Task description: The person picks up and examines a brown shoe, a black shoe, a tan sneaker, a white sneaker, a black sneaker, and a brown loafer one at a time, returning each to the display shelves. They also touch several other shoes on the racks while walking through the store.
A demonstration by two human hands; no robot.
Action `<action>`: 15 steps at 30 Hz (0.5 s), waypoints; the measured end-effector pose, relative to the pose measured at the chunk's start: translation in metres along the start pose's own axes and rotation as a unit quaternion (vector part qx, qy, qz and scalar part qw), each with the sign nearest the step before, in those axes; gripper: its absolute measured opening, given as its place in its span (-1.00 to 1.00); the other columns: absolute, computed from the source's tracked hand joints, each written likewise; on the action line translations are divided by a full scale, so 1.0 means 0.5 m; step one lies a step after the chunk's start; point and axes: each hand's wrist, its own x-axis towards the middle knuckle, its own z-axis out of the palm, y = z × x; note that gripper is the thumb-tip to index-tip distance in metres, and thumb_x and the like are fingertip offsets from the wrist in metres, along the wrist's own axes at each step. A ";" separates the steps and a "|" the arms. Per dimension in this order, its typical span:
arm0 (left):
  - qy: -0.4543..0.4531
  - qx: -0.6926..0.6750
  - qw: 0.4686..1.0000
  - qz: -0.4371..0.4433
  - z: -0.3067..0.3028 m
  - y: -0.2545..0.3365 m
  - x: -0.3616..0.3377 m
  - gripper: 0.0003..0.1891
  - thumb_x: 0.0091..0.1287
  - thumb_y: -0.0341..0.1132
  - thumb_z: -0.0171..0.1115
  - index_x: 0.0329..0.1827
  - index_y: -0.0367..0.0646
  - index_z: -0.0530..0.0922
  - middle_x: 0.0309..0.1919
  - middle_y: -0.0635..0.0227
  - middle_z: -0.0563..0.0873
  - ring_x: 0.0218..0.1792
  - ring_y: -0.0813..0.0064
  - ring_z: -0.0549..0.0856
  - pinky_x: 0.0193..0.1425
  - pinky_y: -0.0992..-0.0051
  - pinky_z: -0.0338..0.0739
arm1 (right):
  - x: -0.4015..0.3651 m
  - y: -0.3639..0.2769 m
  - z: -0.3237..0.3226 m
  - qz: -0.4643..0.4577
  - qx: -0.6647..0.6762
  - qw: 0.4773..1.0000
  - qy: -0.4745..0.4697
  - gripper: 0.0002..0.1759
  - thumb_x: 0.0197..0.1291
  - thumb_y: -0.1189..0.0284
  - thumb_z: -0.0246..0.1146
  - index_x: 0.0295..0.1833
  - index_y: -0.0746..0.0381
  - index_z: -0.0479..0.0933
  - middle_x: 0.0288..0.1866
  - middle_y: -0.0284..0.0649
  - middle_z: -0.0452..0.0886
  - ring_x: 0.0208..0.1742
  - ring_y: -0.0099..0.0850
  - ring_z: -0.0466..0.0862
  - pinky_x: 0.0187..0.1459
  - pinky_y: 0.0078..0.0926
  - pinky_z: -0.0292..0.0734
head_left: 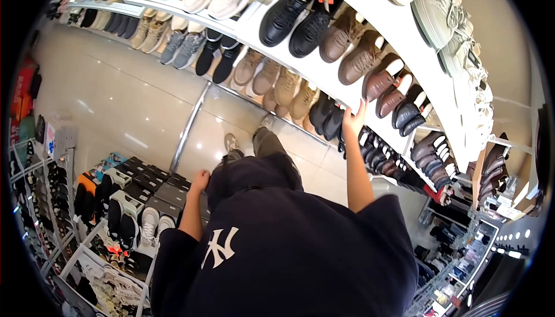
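My right hand [354,121] reaches up to the front edge of a white shelf [324,77], just below a pair of reddish-brown shoes [381,80]. Its fingers are extended and touch or nearly touch the edge, with nothing seen between them. Brown lace-up shoes [359,59] and black shoes [410,111] stand on either side of that pair. My left hand [200,180] hangs low by my side, its fingers curled; whether anything is inside is hidden. Near it, dark shoe boxes [169,194] are stacked.
Below the shelf, a lower row holds tan shoes [287,87]. White sneakers [149,224] and a wire basket [87,253] are at the lower left. A metal strip [189,126] crosses the tiled floor [133,103]. More shoes [430,158] fill racks at the right.
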 end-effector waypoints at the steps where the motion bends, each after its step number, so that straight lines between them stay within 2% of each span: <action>1: -0.032 0.063 0.995 -0.065 -0.014 -0.028 -0.013 -0.60 0.20 -0.13 0.04 -0.09 -0.29 0.58 -0.21 0.01 0.68 -0.13 0.21 0.66 -0.01 0.34 0.48 | -0.073 0.006 0.008 0.029 -0.049 0.998 0.006 -0.41 0.03 0.52 0.16 0.25 0.37 0.30 0.40 0.20 0.12 0.38 0.08 0.21 0.33 -0.23 0.15; 2: -0.030 0.101 0.991 -0.084 -0.003 -0.085 -0.014 -0.58 0.19 -0.12 0.04 -0.08 -0.29 0.57 -0.21 0.00 0.68 -0.14 0.20 0.66 -0.01 0.34 0.49 | -0.136 -0.023 -0.001 0.053 -0.022 0.998 -0.021 -0.43 0.04 0.52 0.14 0.24 0.37 0.29 0.37 0.23 0.15 0.40 0.08 0.17 0.37 -0.21 0.06; 3: -0.031 0.138 0.984 -0.104 0.002 -0.127 -0.010 -0.56 0.17 -0.11 0.03 -0.07 -0.30 0.57 -0.20 -0.01 0.68 -0.14 0.19 0.66 -0.01 0.34 0.49 | -0.215 0.009 0.014 0.051 -0.022 0.998 -0.037 -0.41 0.01 0.55 0.13 0.24 0.37 0.28 0.36 0.22 0.16 0.39 0.08 0.17 0.38 -0.21 0.07; 4: -0.023 0.137 0.985 -0.106 -0.016 -0.109 -0.030 -0.56 0.17 -0.11 0.03 -0.07 -0.30 0.57 -0.20 -0.01 0.68 -0.14 0.19 0.66 -0.01 0.34 0.49 | -0.299 0.041 0.024 0.085 -0.016 0.992 -0.091 -0.40 0.01 0.53 0.14 0.24 0.37 0.27 0.35 0.23 0.17 0.39 0.08 0.17 0.38 -0.22 0.07; 5: -0.042 0.108 0.987 -0.110 -0.032 -0.065 -0.065 -0.56 0.18 -0.12 0.03 -0.07 -0.31 0.57 -0.21 -0.01 0.68 -0.15 0.18 0.66 -0.01 0.33 0.49 | -0.387 0.104 0.031 0.075 -0.100 0.971 -0.206 -0.33 0.01 0.47 0.16 0.29 0.36 0.21 0.36 0.23 0.15 0.37 0.08 0.21 0.34 -0.18 0.16; 6: -0.061 0.081 0.988 -0.113 -0.051 -0.035 -0.089 -0.56 0.19 -0.12 0.02 -0.07 -0.32 0.57 -0.21 0.00 0.68 -0.17 0.17 0.67 -0.01 0.33 0.49 | -0.467 0.165 0.036 0.125 -0.099 0.914 -0.372 -0.36 0.06 0.34 0.17 0.29 0.32 0.26 0.26 0.20 0.32 0.31 0.05 0.31 0.31 -0.13 0.21; 7: -0.053 0.083 0.989 -0.111 -0.055 -0.049 -0.077 -0.56 0.19 -0.12 0.02 -0.07 -0.32 0.57 -0.21 0.00 0.68 -0.17 0.17 0.67 -0.01 0.33 0.49 | -0.490 0.159 0.037 0.172 -0.173 0.748 -0.617 -0.40 0.09 0.22 0.19 0.23 0.28 0.39 0.18 0.10 0.45 0.29 -0.12 0.40 0.28 -0.25 0.25; 8: -0.029 0.024 0.997 -0.073 -0.042 -0.077 -0.051 -0.57 0.20 -0.12 0.02 -0.07 -0.32 0.56 -0.23 0.01 0.68 -0.18 0.18 0.67 -0.03 0.34 0.50 | -0.547 0.203 0.059 0.261 -0.174 0.538 -0.782 -0.46 0.08 0.13 0.16 0.11 0.24 0.50 0.00 -0.05 0.61 0.09 -0.18 0.56 0.12 -0.22 0.40; 9: -0.005 -0.035 0.999 -0.036 -0.035 -0.103 -0.035 -0.57 0.20 -0.13 0.01 -0.07 -0.32 0.56 -0.24 0.02 0.69 -0.20 0.20 0.68 -0.05 0.35 0.50 | -0.441 -0.014 -0.034 0.410 -0.202 0.463 -0.759 -0.34 0.01 0.01 0.25 0.15 0.21 0.50 0.19 0.00 0.49 0.25 -0.22 0.46 0.21 -0.28 0.31; 10: -0.001 -0.035 0.999 -0.037 -0.040 -0.101 -0.032 -0.57 0.20 -0.13 0.01 -0.07 -0.32 0.56 -0.24 0.02 0.69 -0.20 0.20 0.68 -0.05 0.35 0.50 | -0.399 -0.115 -0.070 0.380 -0.213 0.509 -0.743 -0.34 0.01 0.01 0.25 0.13 0.24 0.50 0.14 0.02 0.53 0.24 -0.21 0.47 0.21 -0.30 0.30; 11: 0.015 -0.065 0.998 -0.023 -0.041 -0.086 -0.025 -0.58 0.21 -0.14 0.01 -0.07 -0.32 0.56 -0.25 0.03 0.69 -0.20 0.22 0.68 -0.06 0.36 0.51 | -0.425 -0.091 -0.076 0.377 -0.212 0.509 -0.744 -0.34 0.01 0.01 0.25 0.13 0.24 0.50 0.14 0.02 0.53 0.24 -0.21 0.47 0.21 -0.30 0.30; 12: 0.030 -0.094 0.995 -0.011 -0.040 -0.075 -0.023 -0.59 0.22 -0.14 0.01 -0.07 -0.32 0.56 -0.26 0.04 0.69 -0.20 0.24 0.68 -0.06 0.37 0.51 | -0.463 -0.046 -0.093 0.329 -0.058 0.645 -0.687 -0.38 0.01 0.05 0.26 0.12 0.23 0.51 0.09 0.03 0.56 0.19 -0.19 0.50 0.19 -0.29 0.32; 13: 0.029 -0.093 0.995 -0.012 -0.036 -0.073 -0.023 -0.59 0.22 -0.14 0.01 -0.07 -0.32 0.56 -0.26 0.04 0.69 -0.20 0.24 0.68 -0.06 0.37 0.51 | -0.489 -0.029 -0.097 0.268 0.098 0.750 -0.597 -0.42 0.02 0.08 0.27 0.10 0.21 0.53 0.04 0.03 0.58 0.15 -0.16 0.53 0.16 -0.29 0.35; 15: 0.050 -0.153 0.987 0.007 -0.031 -0.060 -0.012 -0.61 0.22 -0.16 0.02 -0.08 -0.31 0.56 -0.29 0.07 0.69 -0.23 0.24 0.67 -0.07 0.37 0.51 | -0.464 -0.001 -0.001 -0.023 -0.011 0.789 -0.614 -0.53 0.03 0.18 0.27 0.02 0.22 0.55 -0.12 0.00 0.65 0.02 -0.14 0.60 0.08 -0.29 0.42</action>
